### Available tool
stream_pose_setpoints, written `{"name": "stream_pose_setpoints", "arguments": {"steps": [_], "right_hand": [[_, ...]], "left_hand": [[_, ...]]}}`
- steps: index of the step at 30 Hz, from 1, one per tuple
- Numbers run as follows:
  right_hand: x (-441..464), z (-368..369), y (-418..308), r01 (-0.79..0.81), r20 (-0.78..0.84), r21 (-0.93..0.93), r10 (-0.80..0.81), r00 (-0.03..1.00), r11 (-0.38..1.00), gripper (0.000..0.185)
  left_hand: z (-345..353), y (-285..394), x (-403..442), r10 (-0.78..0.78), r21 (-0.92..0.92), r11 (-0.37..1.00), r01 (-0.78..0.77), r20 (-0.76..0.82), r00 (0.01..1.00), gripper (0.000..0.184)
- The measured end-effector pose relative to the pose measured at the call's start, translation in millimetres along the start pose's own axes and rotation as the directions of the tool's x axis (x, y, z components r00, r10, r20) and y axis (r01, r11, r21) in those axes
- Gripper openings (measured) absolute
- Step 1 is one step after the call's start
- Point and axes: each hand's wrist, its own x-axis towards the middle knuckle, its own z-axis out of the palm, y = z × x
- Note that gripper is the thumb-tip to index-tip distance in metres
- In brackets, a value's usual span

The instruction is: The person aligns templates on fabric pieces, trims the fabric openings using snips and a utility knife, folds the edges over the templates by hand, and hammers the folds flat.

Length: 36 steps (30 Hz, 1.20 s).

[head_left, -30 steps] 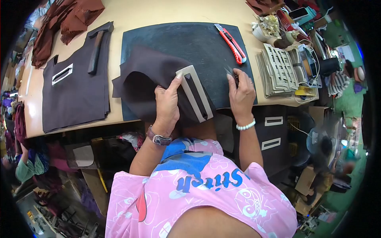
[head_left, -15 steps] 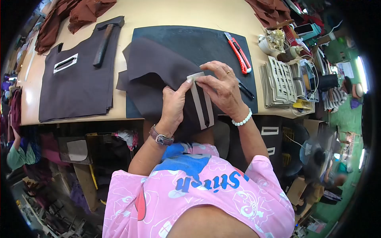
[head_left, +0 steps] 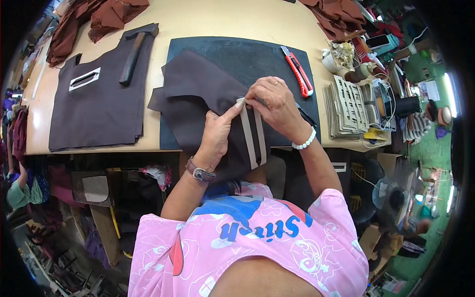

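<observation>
A dark brown fabric piece [head_left: 190, 79] hangs over the front edge of a black cutting mat [head_left: 213, 47]. On it is a long, narrow pale strip frame [head_left: 249, 136] with a dark slot down its middle. My left hand [head_left: 216, 136] grips the fabric at the frame's upper end, thumb pressed on top. Close against that thumb, my right hand [head_left: 274, 106] pinches the same end with curled fingers, which hide the frame's top. A red utility knife [head_left: 298, 72] lies on the mat beyond my right hand, and a dark pen-like tool [head_left: 306, 116] is partly behind it.
To the left, a hammer [head_left: 132, 57] rests on stacked dark fabric pieces [head_left: 99, 119], the top one bearing a white-framed slot [head_left: 84, 79]. Bundled slotted cards [head_left: 346, 106] sit at right beside a white cup [head_left: 330, 60]. Reddish-brown cloth [head_left: 116, 17] lies at the back.
My right fingers have curled in and closed over the top end of the pale frame, which showed before. The fabric's raised fold has settled slightly. My left hand keeps its grip.
</observation>
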Motion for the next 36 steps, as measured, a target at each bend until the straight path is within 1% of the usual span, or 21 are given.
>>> {"name": "stream_pose_setpoints", "arguments": {"steps": [2,5,6,7,8,11,14,17,20,23,26,29,30,31,32,33,34,36], "right_hand": [[1,4,3,0.001,-0.007,0.041,0.0,1.0,0.999,0.01],[3,6,4,-0.093,0.029,0.159,0.089,0.996,0.983,0.01],[4,6,3,-0.237,0.093,0.274,0.219,0.971,0.932,0.011],[6,6,1,-0.376,0.171,0.375,0.336,0.926,0.847,0.012],[7,7,-1,-0.506,0.26,0.456,0.434,0.863,0.732,0.012],[5,18,4,-0.492,0.153,0.501,0.488,0.86,0.712,0.016],[5,12,-2,-0.553,0.202,0.595,0.558,0.805,0.583,0.026],[-1,16,2,-0.457,0.21,0.653,0.435,0.876,0.604,0.033],[1,14,6,-0.544,0.343,0.684,0.443,0.828,0.487,0.03],[6,20,4,-0.575,0.357,0.693,0.487,0.797,0.434,0.026],[11,22,-1,-0.623,0.346,0.662,0.566,0.748,0.417,0.02],[9,21,-6,-0.604,0.146,0.578,0.658,0.739,0.549,0.018],[7,21,-9,-0.52,-0.046,0.478,0.611,0.79,0.708,0.017],[3,21,-13,-0.434,-0.226,0.342,0.521,0.823,0.833,0.017],[-2,20,-18,-0.352,-0.383,0.175,0.393,0.836,0.92,0.016],[-7,16,-30,-0.369,-0.342,0.287,0.455,0.822,0.884,0.018],[-10,13,-45,-0.399,-0.264,0.393,0.517,0.814,0.828,0.02],[-12,11,-69,-0.462,-0.089,0.578,0.615,0.783,0.672,0.025]], "left_hand": [[-7,0,3,-0.067,0.011,0.998,0.066,0.019,0.998,0.017],[-5,4,0,-0.071,-0.019,0.997,0.072,0.037,0.997,0.017],[-6,4,0,-0.083,-0.027,0.996,0.084,0.042,0.996,0.018],[-7,4,1,-0.096,-0.034,0.995,0.097,0.046,0.994,0.018],[-8,5,1,-0.108,-0.041,0.993,0.111,0.051,0.993,0.018],[-7,8,0,-0.146,-0.003,0.989,0.147,0.085,0.986,0.018],[-5,8,-1,-0.107,-0.012,0.994,0.108,0.055,0.993,0.018],[-11,6,1,-0.103,-0.028,0.994,0.104,0.051,0.993,0.018],[-13,7,2,-0.123,-0.063,0.99,0.127,0.062,0.99,0.017],[-17,9,4,-0.141,-0.08,0.986,0.146,0.066,0.988,0.017],[-14,10,4,-0.151,-0.103,0.983,0.153,0.033,0.988,0.018],[-12,7,3,-0.161,-0.062,0.985,0.161,0.002,0.987,0.017],[-11,8,2,-0.148,-0.069,0.987,0.146,-0.021,0.989,0.016],[-8,10,-1,-0.135,-0.076,0.988,0.132,-0.044,0.99,0.016],[-4,11,-2,-0.124,-0.084,0.989,0.119,-0.066,0.99,0.015],[0,12,-3,-0.064,-0.099,0.993,0.056,-0.074,0.995,0.016],[3,12,-4,-0.007,-0.112,0.994,-0.002,-0.083,0.996,0.017],[10,12,-6,0.107,-0.129,0.985,-0.118,-0.091,0.99,0.017]]}}
